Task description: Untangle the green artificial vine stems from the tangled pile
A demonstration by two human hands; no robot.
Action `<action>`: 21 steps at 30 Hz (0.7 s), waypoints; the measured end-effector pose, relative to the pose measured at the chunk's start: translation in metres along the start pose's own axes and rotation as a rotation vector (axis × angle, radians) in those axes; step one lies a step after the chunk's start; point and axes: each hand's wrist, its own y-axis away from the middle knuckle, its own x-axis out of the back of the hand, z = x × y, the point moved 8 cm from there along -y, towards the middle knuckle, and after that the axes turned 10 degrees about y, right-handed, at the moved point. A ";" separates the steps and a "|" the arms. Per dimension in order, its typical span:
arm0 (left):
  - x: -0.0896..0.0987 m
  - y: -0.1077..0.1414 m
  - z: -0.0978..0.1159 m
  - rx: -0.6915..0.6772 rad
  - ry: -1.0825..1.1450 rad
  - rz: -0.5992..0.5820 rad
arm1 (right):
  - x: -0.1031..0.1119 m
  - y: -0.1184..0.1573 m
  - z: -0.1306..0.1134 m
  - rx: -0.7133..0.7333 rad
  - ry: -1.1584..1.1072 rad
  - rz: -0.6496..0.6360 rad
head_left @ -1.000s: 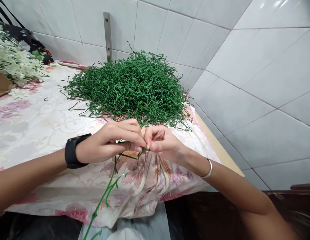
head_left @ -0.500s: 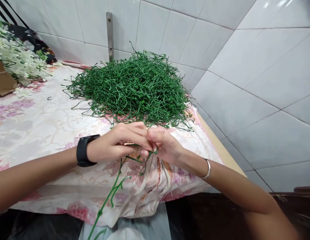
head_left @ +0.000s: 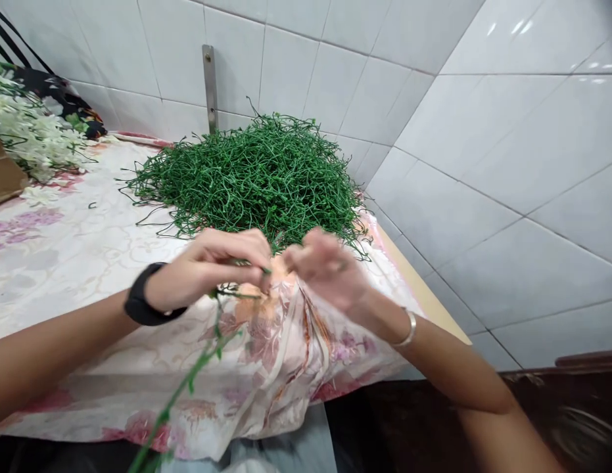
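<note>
My left hand [head_left: 214, 268], with a black band on its wrist, is closed in a pinch around a green artificial flower stem [head_left: 180, 391]. The stem hangs down past the table edge toward my lap, its short side branches blurred. Beside it, my right hand [head_left: 330, 269] is raised with curled fingers, smeared by motion; whether anything is in them I cannot tell. A small gap separates the two hands. Just beyond them lies a large tangled heap of thin green stems [head_left: 256, 177].
A floral cloth [head_left: 64, 276] covers the table, bunched up near its front edge. White artificial flowers [head_left: 39, 131] and a brown cardboard piece [head_left: 4, 171] sit at the far left. Tiled walls [head_left: 507, 151] rise behind and to the right, with a metal strip [head_left: 210, 89] on the back one.
My hands were together at the stem and are now apart. My left hand has shifted left with the stem, and the right has come away from it. The view has tilted slightly.
</note>
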 end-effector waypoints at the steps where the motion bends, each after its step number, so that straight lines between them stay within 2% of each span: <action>1: 0.019 0.002 0.001 -0.020 -0.004 0.133 | 0.022 0.002 -0.027 0.156 0.092 0.128; 3: 0.059 0.007 0.000 -0.063 -0.058 0.412 | 0.060 0.012 -0.083 0.443 0.213 0.329; 4: 0.073 0.009 -0.002 -0.066 -0.099 0.519 | 0.073 0.016 -0.104 0.532 0.234 0.376; 5: 0.081 0.008 -0.004 -0.067 -0.119 0.566 | 0.082 0.017 -0.118 0.574 0.246 0.393; 7: 0.084 0.002 -0.009 -0.074 -0.140 0.556 | 0.097 0.016 -0.132 0.616 0.313 0.475; 9: 0.077 -0.003 -0.014 -0.035 -0.174 0.526 | 0.103 0.010 -0.128 0.680 0.436 0.575; 11: 0.066 -0.007 -0.014 -0.012 -0.272 0.486 | 0.099 -0.011 -0.103 0.622 0.702 0.578; 14: 0.050 -0.010 -0.007 -0.020 -0.413 0.405 | 0.081 -0.055 -0.045 0.440 1.224 0.303; 16: 0.046 -0.010 -0.003 -0.022 -0.463 0.356 | 0.076 -0.070 -0.018 0.360 1.438 0.176; 18: 0.048 -0.009 -0.001 -0.012 -0.515 0.337 | 0.064 -0.070 -0.015 0.417 1.452 0.109; 21: 0.055 -0.007 -0.002 0.021 -0.577 0.350 | 0.039 -0.054 -0.032 0.531 1.314 0.119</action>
